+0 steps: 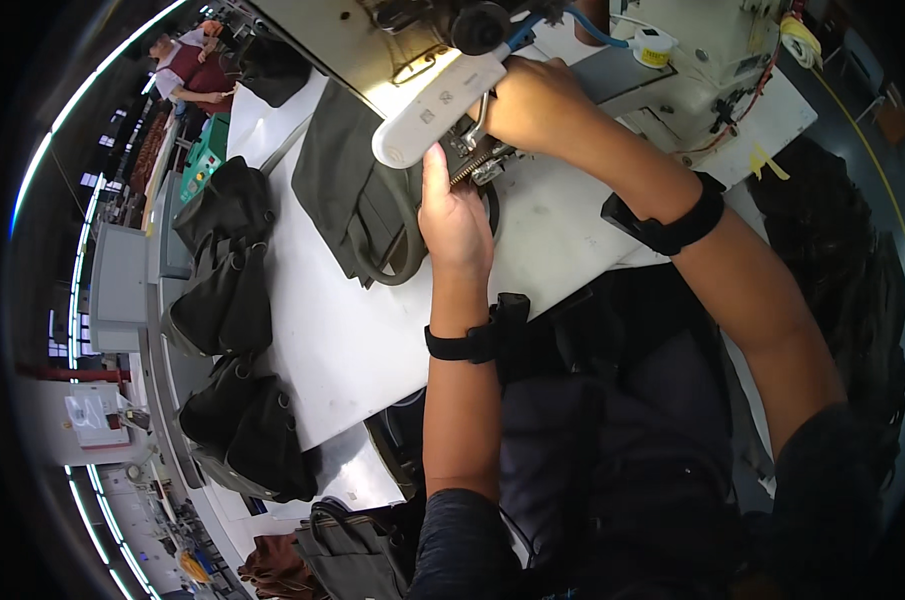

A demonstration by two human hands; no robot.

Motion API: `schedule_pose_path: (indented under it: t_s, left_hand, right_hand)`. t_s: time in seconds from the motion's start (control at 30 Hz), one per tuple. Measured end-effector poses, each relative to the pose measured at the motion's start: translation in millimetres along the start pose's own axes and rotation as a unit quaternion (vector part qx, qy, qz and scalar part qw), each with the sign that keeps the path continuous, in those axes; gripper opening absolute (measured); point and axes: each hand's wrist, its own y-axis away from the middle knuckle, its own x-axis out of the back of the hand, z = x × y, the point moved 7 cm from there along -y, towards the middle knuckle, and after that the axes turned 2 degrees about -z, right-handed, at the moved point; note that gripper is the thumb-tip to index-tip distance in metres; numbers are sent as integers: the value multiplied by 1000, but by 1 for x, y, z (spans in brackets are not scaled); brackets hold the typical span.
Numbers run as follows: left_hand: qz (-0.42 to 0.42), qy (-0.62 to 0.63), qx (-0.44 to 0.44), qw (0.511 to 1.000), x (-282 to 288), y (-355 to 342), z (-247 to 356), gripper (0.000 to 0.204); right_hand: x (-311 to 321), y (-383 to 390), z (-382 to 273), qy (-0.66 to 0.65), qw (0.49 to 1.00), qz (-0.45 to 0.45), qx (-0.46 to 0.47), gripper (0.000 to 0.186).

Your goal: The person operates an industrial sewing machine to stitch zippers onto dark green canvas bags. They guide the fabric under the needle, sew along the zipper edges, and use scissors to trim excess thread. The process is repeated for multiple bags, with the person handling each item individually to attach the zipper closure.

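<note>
Grey bag point(337, 175) by L hand point(457, 225), handle point(416, 248) twd wearer point(612, 440), long axis unclear

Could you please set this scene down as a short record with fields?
Left hand: bare left hand, thumb up against the white rounded arm of a machine; hidden fingers, so grip unclear
Right hand: bare right hand, beside that arm's far end; fingertips hidden
Nearest item: dark grey-green bag with looped handles, left of the left hand
Surface: smooth white tabletop
Left edge: three dark, slouching bags in a row
Wrists: black straps on both
Background: co-worker in dark red apron
</note>
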Motion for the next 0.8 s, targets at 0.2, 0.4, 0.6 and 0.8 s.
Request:
schedule_pose_path:
  t_s: [0.2,0.4,0.6,0.8]
  left_hand:
    - [79,-146,16,986,6,25,12,43]
    - [50,-116,-12,992,11,29,16,26]
    - [65,-147,9,987,6,38,12,36]
    - [69,-218,27,973,7,46,18,40]
  right_hand:
    - [11,22,-14,76,960,257,77,19]
    - [12,27,-20,32,965,248,79,17]
    - [35,43,-35,5,953,292,76,17]
    - [20,50,-24,31,934,344,90,24]
